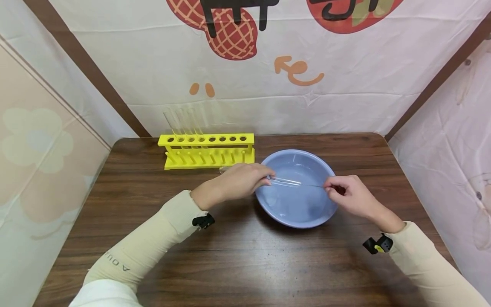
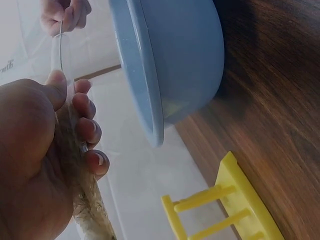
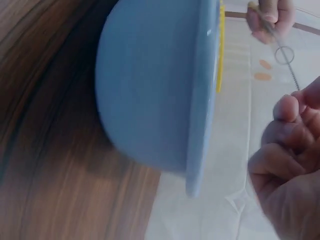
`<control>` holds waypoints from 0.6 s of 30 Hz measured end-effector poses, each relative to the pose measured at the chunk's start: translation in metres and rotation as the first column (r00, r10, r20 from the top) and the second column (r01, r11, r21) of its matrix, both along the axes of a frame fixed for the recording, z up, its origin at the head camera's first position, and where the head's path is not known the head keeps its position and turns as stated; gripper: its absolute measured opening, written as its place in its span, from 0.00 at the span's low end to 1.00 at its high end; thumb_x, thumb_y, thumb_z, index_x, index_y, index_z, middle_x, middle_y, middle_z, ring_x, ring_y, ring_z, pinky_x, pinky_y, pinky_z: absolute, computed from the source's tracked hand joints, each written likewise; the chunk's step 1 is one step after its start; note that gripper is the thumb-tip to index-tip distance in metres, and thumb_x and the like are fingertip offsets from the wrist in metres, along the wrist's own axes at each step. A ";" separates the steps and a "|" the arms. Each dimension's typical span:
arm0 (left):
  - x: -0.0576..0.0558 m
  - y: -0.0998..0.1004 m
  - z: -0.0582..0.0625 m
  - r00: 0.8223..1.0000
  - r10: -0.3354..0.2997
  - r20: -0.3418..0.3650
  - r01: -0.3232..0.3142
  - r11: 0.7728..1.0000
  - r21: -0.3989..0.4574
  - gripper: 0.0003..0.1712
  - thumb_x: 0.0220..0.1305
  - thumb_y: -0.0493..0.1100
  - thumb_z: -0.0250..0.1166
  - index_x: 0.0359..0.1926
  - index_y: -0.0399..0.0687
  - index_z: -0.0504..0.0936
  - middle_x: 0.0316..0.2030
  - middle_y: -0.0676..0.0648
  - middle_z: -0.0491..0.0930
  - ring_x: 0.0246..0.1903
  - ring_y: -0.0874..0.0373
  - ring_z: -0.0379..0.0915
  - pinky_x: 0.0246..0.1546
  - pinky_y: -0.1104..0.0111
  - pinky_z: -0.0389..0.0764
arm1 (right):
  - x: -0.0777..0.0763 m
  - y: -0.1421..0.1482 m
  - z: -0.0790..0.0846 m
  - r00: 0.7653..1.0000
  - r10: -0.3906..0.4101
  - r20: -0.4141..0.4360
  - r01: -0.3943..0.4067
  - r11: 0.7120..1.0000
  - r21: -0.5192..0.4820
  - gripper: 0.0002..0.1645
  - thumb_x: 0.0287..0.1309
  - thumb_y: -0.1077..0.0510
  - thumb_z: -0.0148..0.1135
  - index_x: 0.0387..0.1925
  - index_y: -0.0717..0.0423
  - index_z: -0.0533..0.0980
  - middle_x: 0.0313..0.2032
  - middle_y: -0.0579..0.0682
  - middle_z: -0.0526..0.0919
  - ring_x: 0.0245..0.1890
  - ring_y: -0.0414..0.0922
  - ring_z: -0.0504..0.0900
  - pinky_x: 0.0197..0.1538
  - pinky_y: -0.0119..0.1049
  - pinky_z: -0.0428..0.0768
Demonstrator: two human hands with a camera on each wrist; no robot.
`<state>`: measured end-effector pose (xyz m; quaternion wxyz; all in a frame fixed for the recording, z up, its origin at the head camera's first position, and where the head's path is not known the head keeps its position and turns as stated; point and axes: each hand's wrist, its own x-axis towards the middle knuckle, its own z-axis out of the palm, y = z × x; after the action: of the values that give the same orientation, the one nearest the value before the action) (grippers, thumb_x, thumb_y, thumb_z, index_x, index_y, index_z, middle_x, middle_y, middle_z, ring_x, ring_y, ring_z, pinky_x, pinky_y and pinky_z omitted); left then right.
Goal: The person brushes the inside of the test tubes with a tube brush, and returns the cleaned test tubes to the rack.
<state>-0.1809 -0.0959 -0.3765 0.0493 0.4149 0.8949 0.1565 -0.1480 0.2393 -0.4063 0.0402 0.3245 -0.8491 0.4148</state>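
Note:
Over the blue basin (image 1: pixel 296 222), my left hand (image 1: pixel 241 181) grips a clear glass test tube (image 1: pixel 285 182), its fingers wrapped along the side. Inside the tube sits a test tube brush; its pale bristles (image 2: pixel 92 212) show below the palm in the left wrist view. The brush's thin twisted wire (image 3: pixel 292 73) comes out of the tube's open mouth toward the right. My right hand (image 1: pixel 353 194) pinches that wire between thumb and fingers, over the basin's right rim. Part of the tube is hidden by the left hand.
Behind the left hand stands a yellow test tube rack (image 1: pixel 207 140), with clear test tubes (image 1: pixel 194 121) upright toward its left end. Water seems to lie in the basin. The brown wooden table (image 1: pixel 245 264) is backed by a printed cloth (image 1: pixel 153 76).

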 end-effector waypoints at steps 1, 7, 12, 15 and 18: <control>0.000 0.000 0.000 1.000 0.000 0.000 0.000 1.000 -0.001 0.16 0.77 0.47 0.57 0.60 0.50 0.81 0.54 0.51 0.83 0.55 0.58 0.79 0.54 0.60 0.79 | -0.001 0.002 -0.001 0.999 0.006 -0.054 -0.006 1.000 0.004 0.18 0.53 0.75 0.60 0.29 0.47 0.79 0.23 0.37 0.73 0.21 0.32 0.68 0.22 0.25 0.66; -0.001 -0.005 -0.001 1.000 0.009 -0.013 -0.009 1.000 -0.008 0.18 0.78 0.48 0.56 0.61 0.48 0.80 0.57 0.50 0.82 0.57 0.55 0.79 0.55 0.58 0.79 | -0.005 0.016 -0.005 0.925 0.025 -0.380 0.014 0.995 0.098 0.13 0.47 0.71 0.59 0.28 0.49 0.78 0.23 0.37 0.73 0.21 0.32 0.67 0.25 0.22 0.64; -0.003 -0.010 -0.004 1.000 0.025 -0.006 -0.025 1.000 -0.014 0.19 0.78 0.49 0.56 0.62 0.49 0.80 0.58 0.51 0.82 0.57 0.55 0.79 0.55 0.57 0.79 | -0.006 0.025 -0.007 0.827 0.022 -0.562 0.109 0.974 0.198 0.09 0.51 0.61 0.50 0.24 0.48 0.76 0.21 0.37 0.70 0.21 0.32 0.65 0.22 0.25 0.64; -0.004 -0.013 -0.004 0.999 0.047 0.007 -0.047 0.999 -0.013 0.19 0.78 0.50 0.56 0.62 0.50 0.80 0.57 0.51 0.82 0.56 0.55 0.79 0.55 0.57 0.79 | -0.006 0.029 -0.007 0.766 0.005 -0.642 0.163 0.966 0.202 0.12 0.53 0.58 0.45 0.21 0.46 0.73 0.20 0.36 0.67 0.20 0.31 0.62 0.20 0.27 0.61; -0.004 -0.016 -0.004 0.998 0.058 0.016 -0.058 0.998 -0.017 0.20 0.78 0.50 0.56 0.62 0.49 0.80 0.56 0.51 0.82 0.56 0.55 0.79 0.56 0.57 0.79 | -0.006 0.034 -0.007 0.705 0.002 -0.709 0.192 0.962 0.194 0.13 0.54 0.58 0.44 0.20 0.47 0.72 0.18 0.36 0.66 0.19 0.32 0.61 0.19 0.27 0.59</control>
<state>-0.1847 -0.1116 -0.3802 0.0554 0.3872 0.9074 0.1536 -0.1537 0.2733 -0.4129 0.3401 0.4157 -0.8309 0.1455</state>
